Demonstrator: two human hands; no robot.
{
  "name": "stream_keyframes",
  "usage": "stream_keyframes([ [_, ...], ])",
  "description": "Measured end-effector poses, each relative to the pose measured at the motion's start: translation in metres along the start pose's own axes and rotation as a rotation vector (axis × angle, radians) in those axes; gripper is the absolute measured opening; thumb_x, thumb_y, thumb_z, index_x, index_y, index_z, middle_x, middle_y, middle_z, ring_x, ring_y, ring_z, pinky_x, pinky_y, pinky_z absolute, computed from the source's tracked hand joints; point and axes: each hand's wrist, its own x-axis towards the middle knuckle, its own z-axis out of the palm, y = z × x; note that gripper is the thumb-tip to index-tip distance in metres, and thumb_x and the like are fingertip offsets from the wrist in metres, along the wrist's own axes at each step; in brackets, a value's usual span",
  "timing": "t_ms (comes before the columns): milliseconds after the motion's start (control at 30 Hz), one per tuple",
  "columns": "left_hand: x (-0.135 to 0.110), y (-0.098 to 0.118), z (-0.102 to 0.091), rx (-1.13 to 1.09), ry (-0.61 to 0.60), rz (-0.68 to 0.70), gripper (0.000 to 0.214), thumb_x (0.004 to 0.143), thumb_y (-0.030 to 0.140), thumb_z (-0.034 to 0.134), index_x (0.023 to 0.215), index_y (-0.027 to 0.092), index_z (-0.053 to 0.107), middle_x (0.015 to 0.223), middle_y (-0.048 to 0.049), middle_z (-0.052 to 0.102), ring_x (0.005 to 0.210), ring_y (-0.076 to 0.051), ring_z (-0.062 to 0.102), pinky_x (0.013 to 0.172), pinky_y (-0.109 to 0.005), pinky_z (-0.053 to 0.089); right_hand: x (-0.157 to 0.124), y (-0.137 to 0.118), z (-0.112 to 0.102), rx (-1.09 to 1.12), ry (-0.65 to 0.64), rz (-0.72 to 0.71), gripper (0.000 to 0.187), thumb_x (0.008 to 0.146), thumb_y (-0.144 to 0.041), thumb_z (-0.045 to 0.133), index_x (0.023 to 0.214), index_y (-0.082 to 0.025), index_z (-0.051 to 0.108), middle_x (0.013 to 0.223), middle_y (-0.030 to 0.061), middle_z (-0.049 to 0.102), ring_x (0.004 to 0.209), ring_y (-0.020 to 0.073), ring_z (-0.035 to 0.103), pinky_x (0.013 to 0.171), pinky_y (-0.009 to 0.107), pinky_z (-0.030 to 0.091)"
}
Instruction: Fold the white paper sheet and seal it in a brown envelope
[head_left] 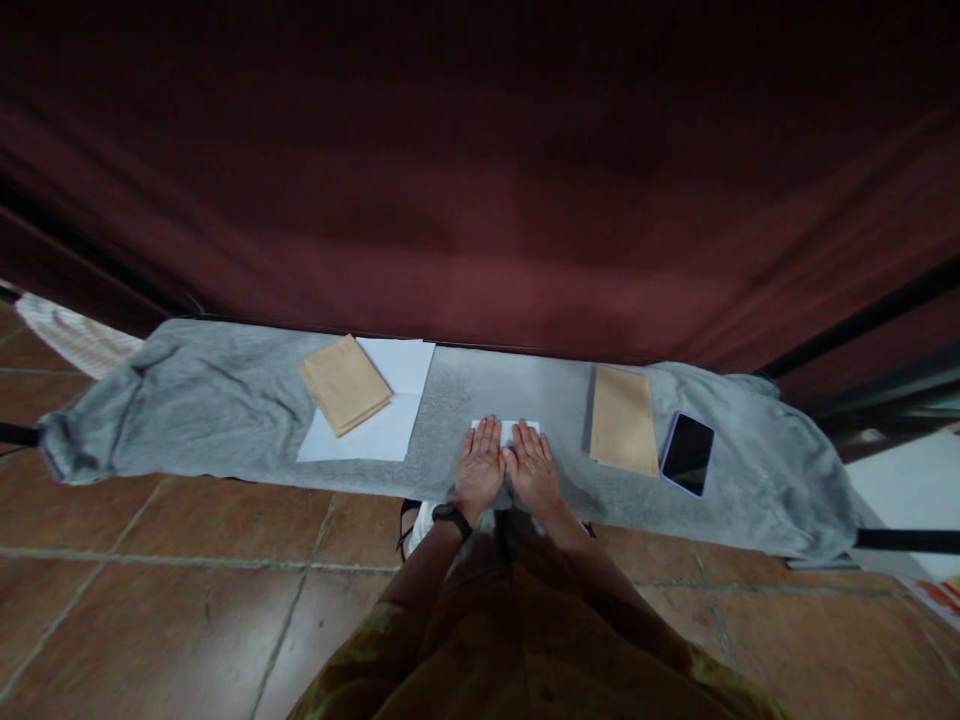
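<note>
Both of my hands lie flat, side by side, on a small folded white paper (507, 432) at the front middle of a narrow cloth-covered surface. My left hand (480, 468) has its fingers stretched out over the paper's left part; a dark band is on that wrist. My right hand (533, 470) rests the same way on the right part, its thumb close to the left one. Most of the paper is hidden under the palms and fingers. Only its far edge and the strip between my hands show.
White paper sheets (397, 425) lie to the left, with brown envelopes (345, 385) on top. To the right are a stack of brown envelopes (624, 420) and a phone (688, 454) with a dark screen. Grey cloth (232, 400) covers the surface, and a dark red panel (480, 220) rises behind it.
</note>
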Motion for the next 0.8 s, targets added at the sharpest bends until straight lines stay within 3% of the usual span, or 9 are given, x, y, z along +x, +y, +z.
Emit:
stream_keyframes([
  [267, -0.005, -0.010, -0.005, -0.057, 0.095, -0.130, 0.061, 0.103, 0.038, 0.035, 0.159, 0.013, 0.031, 0.164, -0.0152, 0.034, 0.155, -0.026, 0.025, 0.127, -0.050, 0.019, -0.008, 0.012, -0.005, -0.071, 0.047, 0.025, 0.057, 0.106, -0.033, 0.039, 0.157, -0.008, 0.036, 0.159, 0.0195, 0.040, 0.149, 0.0295, 0.037, 0.121, 0.054, 0.028],
  [467, -0.003, 0.003, -0.006, -0.078, 0.157, -0.222, 0.062, 0.103, 0.038, 0.035, 0.157, 0.008, 0.033, 0.163, -0.0184, 0.035, 0.155, -0.029, 0.023, 0.128, -0.054, 0.014, -0.011, 0.017, -0.008, -0.097, 0.035, 0.019, 0.057, 0.105, -0.029, 0.037, 0.157, -0.006, 0.036, 0.160, 0.0193, 0.039, 0.148, 0.0296, 0.038, 0.121, 0.053, 0.029],
  [533, -0.002, 0.014, -0.005, -0.090, 0.139, -0.147, 0.060, 0.104, 0.037, 0.033, 0.158, 0.009, 0.033, 0.164, -0.0169, 0.032, 0.156, -0.028, 0.021, 0.128, -0.052, 0.014, -0.012, 0.018, -0.007, -0.101, 0.024, 0.017, 0.058, 0.103, -0.025, 0.037, 0.157, -0.007, 0.034, 0.160, 0.0192, 0.039, 0.149, 0.0291, 0.036, 0.121, 0.054, 0.029],
  [667, -0.003, 0.034, 0.000, -0.143, 0.004, 0.145, 0.060, 0.106, 0.039, 0.031, 0.159, 0.012, 0.029, 0.166, -0.0121, 0.032, 0.156, -0.022, 0.021, 0.128, -0.045, 0.019, -0.016, 0.021, -0.006, -0.142, -0.029, -0.010, 0.063, 0.098, -0.019, 0.038, 0.160, -0.010, 0.030, 0.164, 0.0164, 0.034, 0.152, 0.0287, 0.029, 0.123, 0.053, 0.025],
  [800, -0.003, 0.036, 0.001, -0.155, -0.066, 0.253, 0.062, 0.106, 0.044, 0.032, 0.161, 0.016, 0.025, 0.167, -0.0113, 0.030, 0.156, -0.021, 0.021, 0.128, -0.045, 0.018, -0.019, 0.022, -0.006, -0.183, -0.054, -0.027, 0.066, 0.096, -0.020, 0.042, 0.160, -0.008, 0.029, 0.165, 0.0184, 0.029, 0.153, 0.0313, 0.027, 0.124, 0.053, 0.024],
])
